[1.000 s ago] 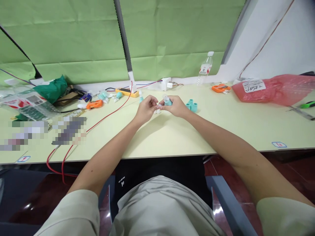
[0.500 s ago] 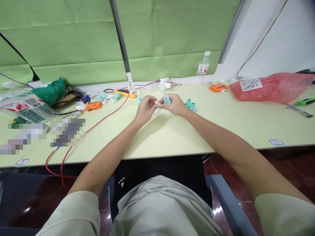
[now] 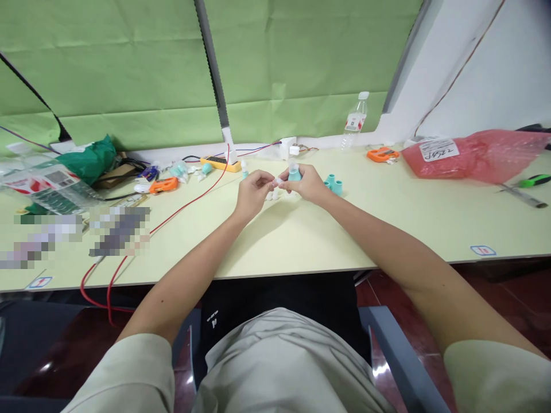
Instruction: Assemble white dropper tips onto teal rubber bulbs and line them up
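In the head view my left hand [image 3: 255, 194] and my right hand [image 3: 305, 183] meet above the table. Their fingertips pinch a small white piece [image 3: 278, 182] between them, and its exact kind is too small to make out. A teal cone-shaped piece [image 3: 294, 174] with a whitish translucent top is at my right fingers; whether they grip it or it stands behind them I cannot tell. Several small white pieces [image 3: 272, 195] lie below the hands. Several teal hollow pieces [image 3: 337, 187] stand just right of my right hand, and a teal piece with a white top [image 3: 244, 170] stands behind my left.
A yellow-and-black multimeter [image 3: 221, 164] lies at the back, with a red cable [image 3: 189, 201] crossing the left side. A clear bottle [image 3: 355, 119], an orange tool [image 3: 383, 154] and a red plastic bag [image 3: 469, 156] are to the right. Another bottle [image 3: 51, 186] lies far left.
The teal piece at my right fingers appears more upright than before. Both hands keep nearly the same place, with the small white piece still between the fingertips.
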A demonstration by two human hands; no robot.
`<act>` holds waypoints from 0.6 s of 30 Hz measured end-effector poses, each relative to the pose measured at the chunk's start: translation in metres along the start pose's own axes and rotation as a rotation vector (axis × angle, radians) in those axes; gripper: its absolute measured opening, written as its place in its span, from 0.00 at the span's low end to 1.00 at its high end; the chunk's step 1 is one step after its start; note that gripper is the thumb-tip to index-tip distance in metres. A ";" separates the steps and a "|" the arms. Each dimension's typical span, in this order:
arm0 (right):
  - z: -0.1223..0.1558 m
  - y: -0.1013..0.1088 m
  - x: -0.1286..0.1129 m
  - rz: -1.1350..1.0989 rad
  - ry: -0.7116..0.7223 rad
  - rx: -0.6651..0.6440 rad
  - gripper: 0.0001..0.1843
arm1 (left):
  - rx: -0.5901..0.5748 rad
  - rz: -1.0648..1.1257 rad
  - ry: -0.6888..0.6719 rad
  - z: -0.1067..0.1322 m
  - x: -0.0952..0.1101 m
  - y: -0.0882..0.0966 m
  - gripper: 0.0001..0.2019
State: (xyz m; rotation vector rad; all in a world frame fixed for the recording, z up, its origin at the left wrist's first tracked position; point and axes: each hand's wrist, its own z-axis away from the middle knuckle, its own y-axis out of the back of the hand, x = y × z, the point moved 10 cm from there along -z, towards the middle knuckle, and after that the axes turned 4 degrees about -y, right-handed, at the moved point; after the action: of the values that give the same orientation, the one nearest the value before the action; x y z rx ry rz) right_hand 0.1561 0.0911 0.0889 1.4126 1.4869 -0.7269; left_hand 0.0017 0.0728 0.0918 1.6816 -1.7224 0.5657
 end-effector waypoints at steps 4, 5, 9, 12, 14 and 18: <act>0.001 0.000 -0.004 -0.001 -0.020 -0.020 0.17 | -0.018 0.038 0.074 0.002 -0.003 -0.003 0.05; 0.001 0.000 -0.004 -0.002 -0.022 -0.026 0.17 | -0.017 0.035 0.077 0.003 -0.003 -0.003 0.05; 0.000 0.000 -0.001 -0.023 -0.030 -0.027 0.18 | 0.003 0.047 0.056 0.002 -0.002 -0.002 0.07; -0.001 0.000 -0.001 -0.020 -0.024 -0.040 0.19 | -0.011 0.009 0.011 0.002 0.003 -0.003 0.07; -0.002 0.003 -0.003 0.012 -0.023 -0.044 0.18 | -0.020 -0.057 -0.017 0.002 0.006 -0.003 0.05; -0.004 0.028 -0.011 0.113 -0.023 0.037 0.16 | -0.010 -0.087 0.019 0.004 0.002 0.000 0.06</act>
State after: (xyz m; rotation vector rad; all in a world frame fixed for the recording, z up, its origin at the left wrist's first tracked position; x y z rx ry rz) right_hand 0.1814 0.0943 0.1053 1.4983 1.3704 -0.7016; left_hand 0.0010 0.0688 0.0910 1.7289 -1.6277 0.5301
